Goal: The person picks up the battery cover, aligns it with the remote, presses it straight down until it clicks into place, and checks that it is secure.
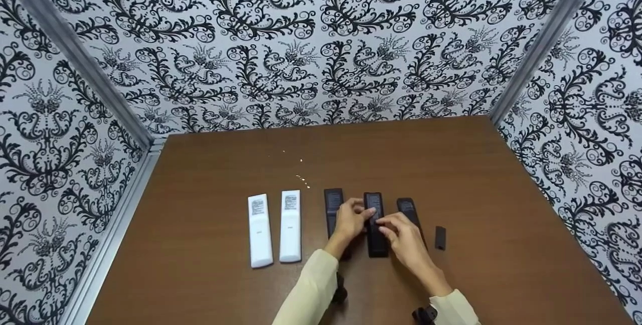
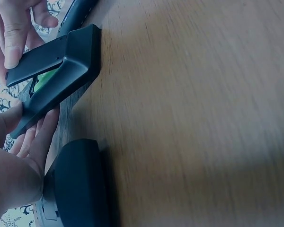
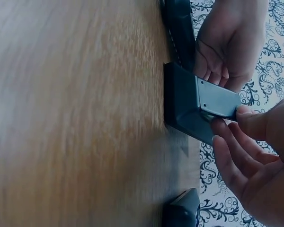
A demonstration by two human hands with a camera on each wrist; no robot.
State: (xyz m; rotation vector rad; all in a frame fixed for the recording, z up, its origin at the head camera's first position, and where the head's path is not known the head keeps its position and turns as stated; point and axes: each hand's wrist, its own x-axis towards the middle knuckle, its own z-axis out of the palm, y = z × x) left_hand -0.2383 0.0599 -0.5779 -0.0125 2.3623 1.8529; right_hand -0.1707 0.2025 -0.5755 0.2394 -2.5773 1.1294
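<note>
A black remote control [image 1: 377, 247] lies back side up on the table, between my two hands. My left hand [image 1: 350, 220] grips it from the left, thumb on its near face and fingers along the far side in the left wrist view. With thumb and fingers my right hand [image 1: 409, 242] pinches the black battery cover [image 3: 220, 100]. The cover is tilted, its free end raised off the remote and its other end at the edge of the compartment. Something bright green [image 2: 45, 79], like a battery, shows in the gap beneath it.
Another black remote [image 1: 333, 198] lies left of my left hand, partly hidden by it. A third black remote [image 1: 407, 206] is beside my right hand, with a loose black cover [image 1: 440, 237] farther right. Two white remotes [image 1: 260, 234] [image 1: 290, 234] lie at the left.
</note>
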